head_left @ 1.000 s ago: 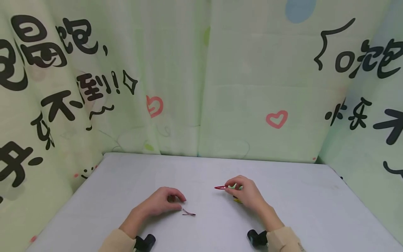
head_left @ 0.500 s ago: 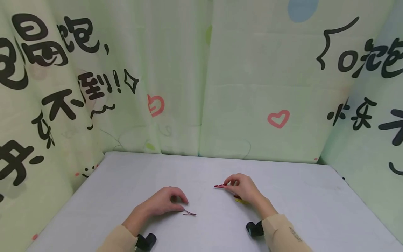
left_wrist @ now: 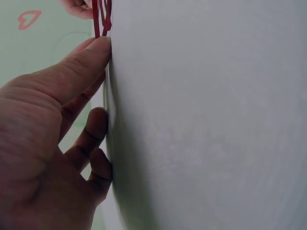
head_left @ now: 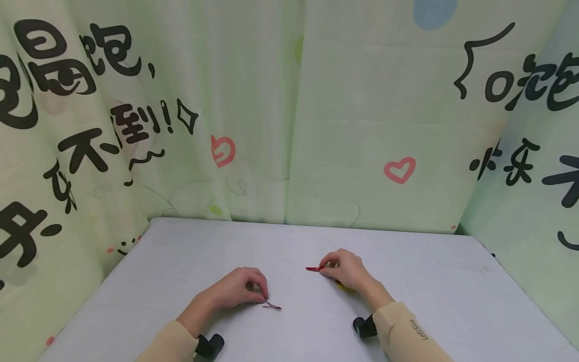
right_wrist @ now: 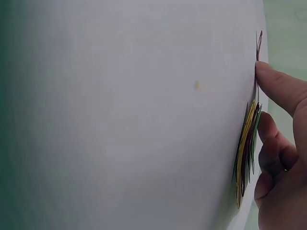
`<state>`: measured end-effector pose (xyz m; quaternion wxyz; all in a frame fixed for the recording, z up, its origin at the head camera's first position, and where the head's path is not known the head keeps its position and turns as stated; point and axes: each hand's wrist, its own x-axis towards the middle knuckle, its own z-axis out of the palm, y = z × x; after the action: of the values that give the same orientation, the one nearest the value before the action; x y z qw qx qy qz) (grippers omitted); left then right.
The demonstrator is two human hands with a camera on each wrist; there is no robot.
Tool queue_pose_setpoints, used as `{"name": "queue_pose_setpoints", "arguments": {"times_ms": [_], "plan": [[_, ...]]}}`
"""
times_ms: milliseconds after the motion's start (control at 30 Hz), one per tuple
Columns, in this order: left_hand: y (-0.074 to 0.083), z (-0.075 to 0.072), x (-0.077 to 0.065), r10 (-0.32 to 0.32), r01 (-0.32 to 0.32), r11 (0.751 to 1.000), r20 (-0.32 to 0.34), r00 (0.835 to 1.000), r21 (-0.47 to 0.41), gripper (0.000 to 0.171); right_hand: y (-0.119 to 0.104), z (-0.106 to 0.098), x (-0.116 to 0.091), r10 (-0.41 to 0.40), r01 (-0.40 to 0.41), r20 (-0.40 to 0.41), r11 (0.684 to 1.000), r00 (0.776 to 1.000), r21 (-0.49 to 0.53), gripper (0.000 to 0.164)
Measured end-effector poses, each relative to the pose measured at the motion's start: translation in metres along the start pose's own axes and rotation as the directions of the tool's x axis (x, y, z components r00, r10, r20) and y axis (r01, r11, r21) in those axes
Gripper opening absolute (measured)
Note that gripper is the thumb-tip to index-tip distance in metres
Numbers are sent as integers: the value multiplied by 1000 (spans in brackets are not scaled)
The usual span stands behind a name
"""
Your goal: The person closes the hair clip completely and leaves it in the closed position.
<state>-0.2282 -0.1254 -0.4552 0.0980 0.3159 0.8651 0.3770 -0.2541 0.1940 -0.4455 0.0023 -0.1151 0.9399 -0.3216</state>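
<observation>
My left hand [head_left: 238, 288] pinches one end of a red snap hair clip [head_left: 274, 306] between thumb and fingertips, low over the table. The clip is sprung, its two arms spread into a narrow V. In the left wrist view the thumb covers the near end of this red clip [left_wrist: 107, 14]. Farther right, my right hand [head_left: 348, 270] pinches a second red hair clip [head_left: 312, 269], which points left. Below that hand lies a small bunch of hair clips [head_left: 346, 288], partly hidden by it. Yellow, dark red and green ones show in the bunch [right_wrist: 247, 148] in the right wrist view.
The table [head_left: 199, 251] has a white cover and ends at a pale green printed curtain [head_left: 339, 125] behind and at both sides. Black wrist cameras [head_left: 210, 346] hang below both wrists, close over the tabletop.
My left fingers have closed onto the end of the sprung clip. The right hand has shifted slightly left with its red clip, which now shows edge-on.
</observation>
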Motion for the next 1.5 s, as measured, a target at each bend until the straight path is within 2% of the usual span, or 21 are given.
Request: {"name": "queue_pose_setpoints", "arguments": {"times_ms": [133, 267, 467, 800, 1100, 1367, 1500], "plan": [[1, 0, 1, -17, 17, 1000, 4, 1000, 10, 18, 0, -2, -2, -5, 5, -2, 1000, 1000, 13, 8], [2, 1, 1, -25, 25, 1000, 4, 1000, 8, 18, 1, -2, -2, -9, 10, -16, 997, 1000, 78, 10], [3, 0, -2, -30, 29, 999, -15, 999, -26, 13, -3, -4, -1, -56, 63, -49, 987, 997, 148, 16], [6, -2, -5, -61, 54, 993, -72, 996, -103, 9, -12, -8, -7, -82, 97, -83, 976, 993, 197, 20], [13, -5, -5, -21, -3, 991, -178, 984, -133, 3, -21, -12, -17, -122, 144, -110, 966, 986, 215, 22], [22, -9, -4, -65, 24, 980, -206, 976, -198, 5, -31, -18, -27, -191, 218, -144, 954, 971, 205, 16], [28, -11, -4, -82, 31, 973, -219, 972, -227, 5, -38, -21, -36, -219, 254, -167, 939, 961, 231, 16]]}}
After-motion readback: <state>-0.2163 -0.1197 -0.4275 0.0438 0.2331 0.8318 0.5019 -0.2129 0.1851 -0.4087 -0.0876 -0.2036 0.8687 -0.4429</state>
